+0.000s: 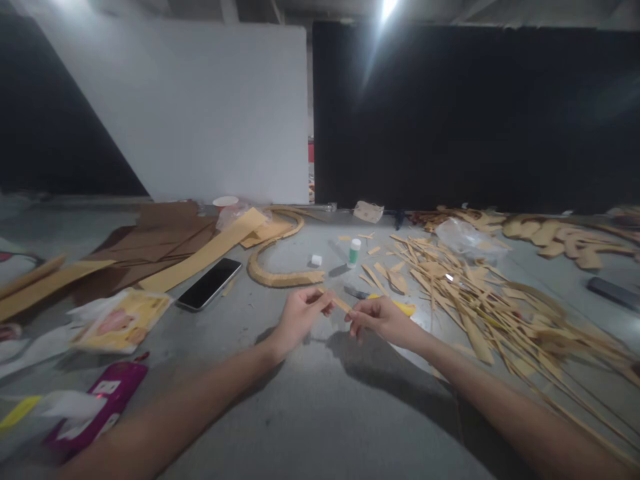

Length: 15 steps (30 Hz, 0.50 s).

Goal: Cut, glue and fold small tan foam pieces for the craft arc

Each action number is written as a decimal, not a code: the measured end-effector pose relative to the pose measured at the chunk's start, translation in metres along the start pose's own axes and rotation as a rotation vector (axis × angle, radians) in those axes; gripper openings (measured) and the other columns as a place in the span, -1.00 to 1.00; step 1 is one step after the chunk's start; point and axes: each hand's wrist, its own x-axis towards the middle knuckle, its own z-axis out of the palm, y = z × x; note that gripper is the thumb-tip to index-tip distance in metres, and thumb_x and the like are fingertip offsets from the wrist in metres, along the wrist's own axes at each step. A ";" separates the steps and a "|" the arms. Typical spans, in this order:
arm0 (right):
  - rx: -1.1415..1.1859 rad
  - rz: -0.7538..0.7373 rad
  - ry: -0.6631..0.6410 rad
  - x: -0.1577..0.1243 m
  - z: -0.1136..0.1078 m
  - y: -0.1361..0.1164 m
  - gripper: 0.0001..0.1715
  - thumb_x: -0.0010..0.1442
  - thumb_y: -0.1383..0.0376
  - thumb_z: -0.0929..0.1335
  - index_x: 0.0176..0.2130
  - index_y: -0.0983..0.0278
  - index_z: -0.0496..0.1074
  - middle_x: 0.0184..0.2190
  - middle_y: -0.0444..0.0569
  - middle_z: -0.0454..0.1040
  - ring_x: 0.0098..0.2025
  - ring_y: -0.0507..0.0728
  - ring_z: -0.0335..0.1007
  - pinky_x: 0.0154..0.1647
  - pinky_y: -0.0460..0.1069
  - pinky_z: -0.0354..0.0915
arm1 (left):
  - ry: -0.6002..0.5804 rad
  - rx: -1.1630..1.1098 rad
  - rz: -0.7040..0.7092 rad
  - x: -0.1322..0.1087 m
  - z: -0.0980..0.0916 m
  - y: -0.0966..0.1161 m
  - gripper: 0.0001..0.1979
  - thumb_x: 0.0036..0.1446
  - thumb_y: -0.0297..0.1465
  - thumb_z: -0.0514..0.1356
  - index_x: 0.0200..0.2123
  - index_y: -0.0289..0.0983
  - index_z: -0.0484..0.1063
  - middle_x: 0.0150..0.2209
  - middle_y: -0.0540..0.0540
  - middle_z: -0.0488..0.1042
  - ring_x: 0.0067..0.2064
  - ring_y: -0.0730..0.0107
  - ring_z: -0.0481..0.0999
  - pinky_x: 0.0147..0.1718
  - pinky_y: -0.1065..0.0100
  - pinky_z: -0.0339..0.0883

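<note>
Between my two hands a short, narrow tan strip [342, 305] is held above the grey table. My left hand [303, 316] pinches its left end, and my right hand [381, 319] pinches the other end. Just beyond my left hand lies a curved tan piece [280, 278] shaped like a hook. A glue stick [354, 253] with a green label stands upright beyond my hands, and a small white cap [317, 260] is left of it. Near my right hand a yellow-handled tool [404, 308] lies partly hidden.
A phone [210, 285], a yellow tissue pack [125, 321] and a purple case [103, 403] lie at the left. Brown sheets [155, 233] are behind them. Many tan strips [475, 300] are heaped at the right, with a clear plastic bag [467, 239] beyond.
</note>
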 end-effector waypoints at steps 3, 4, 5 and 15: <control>-0.007 0.038 -0.010 -0.003 0.001 -0.002 -0.36 0.25 -0.27 0.48 -0.27 0.25 0.57 -0.42 -0.01 0.66 -0.45 0.14 0.59 -0.34 0.04 0.47 | 0.016 -0.016 -0.017 0.001 -0.003 0.000 -0.55 0.13 -0.01 0.44 -0.46 -0.30 0.57 -0.46 -0.10 0.56 -0.40 0.35 0.50 -0.30 0.32 0.39; -0.003 0.050 -0.012 -0.003 0.002 -0.002 -0.36 0.24 -0.28 0.48 -0.29 0.25 0.56 -0.44 -0.01 0.65 -0.46 0.14 0.58 -0.35 0.03 0.46 | 0.017 -0.026 -0.022 0.003 -0.003 0.000 -0.55 0.12 -0.01 0.45 -0.46 -0.30 0.57 -0.46 -0.10 0.56 -0.41 0.36 0.49 -0.31 0.32 0.39; 0.005 0.057 -0.010 -0.004 0.002 -0.001 -0.34 0.23 -0.29 0.48 -0.29 0.25 0.56 -0.44 -0.01 0.65 -0.47 0.14 0.57 -0.36 0.03 0.46 | 0.017 -0.036 -0.025 0.004 -0.004 0.000 -0.55 0.11 -0.01 0.45 -0.45 -0.30 0.58 -0.46 -0.09 0.56 -0.41 0.37 0.49 -0.32 0.32 0.39; -0.003 0.077 0.180 0.004 0.028 0.006 -0.18 0.14 -0.45 0.40 -0.25 0.24 0.53 -0.38 0.04 0.69 -0.42 0.17 0.63 -0.44 -0.01 0.30 | 0.019 -0.009 -0.076 -0.001 0.006 -0.009 -0.43 0.07 0.00 0.46 -0.04 -0.30 0.55 -0.25 -0.10 0.58 -0.36 0.38 0.53 -0.32 0.34 0.40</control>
